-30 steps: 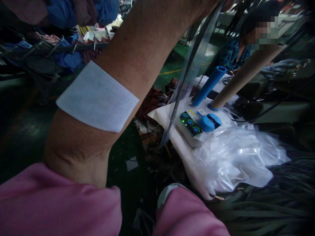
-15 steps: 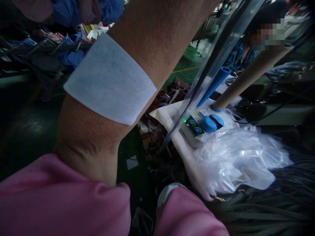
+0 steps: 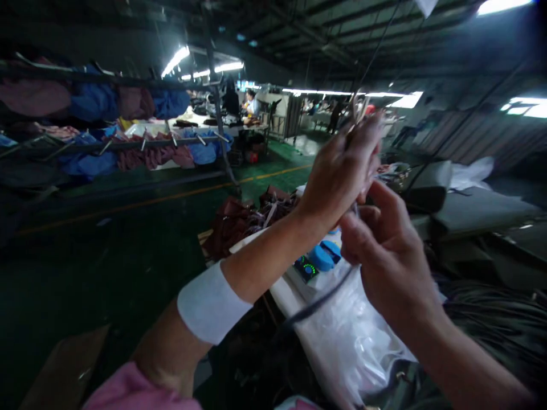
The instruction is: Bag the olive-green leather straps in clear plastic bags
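we hold both hands up together in front of us. our left hand (image 3: 337, 171) is curled closed at the top, pinching a dark cord (image 3: 318, 304) whose upper length runs on toward the ceiling, and something thin and shiny, blurred, sits at those fingertips. our right hand (image 3: 384, 250) is just below and touching it, fingers half bent around the same cord, though we cannot tell how firmly it grips; the cord's lower length droops down and left from under this hand. a white patch (image 3: 211, 304) wraps our left forearm. as far as we can judge, the work is mid-way: the cord is caught and held between our hands, but nothing shows it tied, sealed or set down yet. under the hands lies a heap of clear plastic bags (image 3: 354, 341), crumpled, and we cannot see anything inside them. just beyond, beneath our left wrist, sits a white machine (image 3: 299, 279) with green-lit dials and a blue knob (image 3: 322, 256). past it, a pile of dark red pieces (image 3: 239, 219) rests low beside the green floor. far to the left of our hands, racks (image 3: 106, 145) hold blue and pink fabric, and a person (image 3: 252, 102) works at a distant table.
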Demonstrator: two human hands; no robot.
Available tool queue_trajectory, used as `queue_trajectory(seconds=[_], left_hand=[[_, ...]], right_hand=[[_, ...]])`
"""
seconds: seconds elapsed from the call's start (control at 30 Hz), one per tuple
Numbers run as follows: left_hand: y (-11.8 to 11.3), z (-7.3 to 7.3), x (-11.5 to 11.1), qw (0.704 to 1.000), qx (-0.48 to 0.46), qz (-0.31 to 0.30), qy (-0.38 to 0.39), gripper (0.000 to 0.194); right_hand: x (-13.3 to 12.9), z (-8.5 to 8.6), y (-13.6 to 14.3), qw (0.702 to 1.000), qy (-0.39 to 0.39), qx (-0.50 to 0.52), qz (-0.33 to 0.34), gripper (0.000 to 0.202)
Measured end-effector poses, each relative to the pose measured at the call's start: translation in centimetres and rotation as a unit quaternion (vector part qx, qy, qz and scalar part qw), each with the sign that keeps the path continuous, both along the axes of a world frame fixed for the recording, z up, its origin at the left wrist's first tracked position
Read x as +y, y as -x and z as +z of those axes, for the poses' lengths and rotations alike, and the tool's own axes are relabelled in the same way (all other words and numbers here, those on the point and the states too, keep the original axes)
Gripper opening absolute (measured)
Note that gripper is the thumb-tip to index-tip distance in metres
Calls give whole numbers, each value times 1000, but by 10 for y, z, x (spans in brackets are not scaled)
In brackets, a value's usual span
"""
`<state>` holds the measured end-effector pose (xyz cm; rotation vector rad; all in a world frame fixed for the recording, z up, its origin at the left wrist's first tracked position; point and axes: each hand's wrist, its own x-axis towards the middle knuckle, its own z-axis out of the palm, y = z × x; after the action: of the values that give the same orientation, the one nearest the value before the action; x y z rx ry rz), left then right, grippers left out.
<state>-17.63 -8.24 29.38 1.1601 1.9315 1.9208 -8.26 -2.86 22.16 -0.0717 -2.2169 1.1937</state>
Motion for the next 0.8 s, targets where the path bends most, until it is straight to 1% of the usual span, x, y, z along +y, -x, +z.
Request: queue_trajectory(seconds=[0.03, 0.07, 0.1, 0.13, 0.17, 0.2, 0.27, 0.33, 0.4, 0.43, 0.5, 0.57, 0.67, 0.7, 0.73, 0.8], left_hand=[[-1, -11, 6, 993, -56, -72, -73, 40], [-1, -24, 9, 973, -125, -146, -128, 36], [-1, -37, 11, 946, -198, -206, -153, 32], [-2, -50, 12, 923, -260, -249, -136, 29], [-4, -61, 11, 903, -309, -270, -128, 25], [-7, -70, 10, 885, -349, -287, -112, 24], [-12, -81, 7, 855, -407, -313, -81, 28], [-14, -83, 4, 830, -440, -338, -53, 39], [-11, -78, 3, 817, -456, -353, -23, 55], [-9, -74, 3, 816, -455, -356, -2, 63], [-7, -67, 5, 821, -443, -357, 50, 72], [-10, -62, 9, 827, -423, -357, 97, 75], [-24, -63, 16, 831, -394, -366, 143, 75], [-30, -64, 18, 823, -388, -383, 156, 75], [-35, -66, 19, 810, -384, -410, 168, 75], [-46, -69, 20, 772, -374, -477, 188, 73]], right_hand=[[10, -1, -5, 998, -27, 26, -52, 45], [21, -5, -11, 992, -69, 48, -97, 41], [33, -11, -18, 982, -124, 64, -128, 34], [45, -18, -26, 970, -184, 73, -140, 28], [57, -26, -35, 958, -241, 76, -137, 24], [68, -33, -45, 947, -285, 78, -130, 25], [85, -45, -63, 929, -341, 74, -124, 31], [97, -51, -79, 915, -375, 70, -129, 33], [105, -53, -92, 904, -401, 73, -129, 33], [108, -53, -97, 899, -413, 75, -128, 34], [111, -54, -105, 891, -428, 83, -128, 37], [113, -54, -111, 889, -429, 92, -129, 40], [112, -55, -117, 892, -418, 116, -130, 43], [111, -55, -119, 892, -414, 127, -133, 43], [110, -55, -120, 892, -410, 136, -136, 43], [109, -55, -122, 892, -403, 150, -139, 42]])
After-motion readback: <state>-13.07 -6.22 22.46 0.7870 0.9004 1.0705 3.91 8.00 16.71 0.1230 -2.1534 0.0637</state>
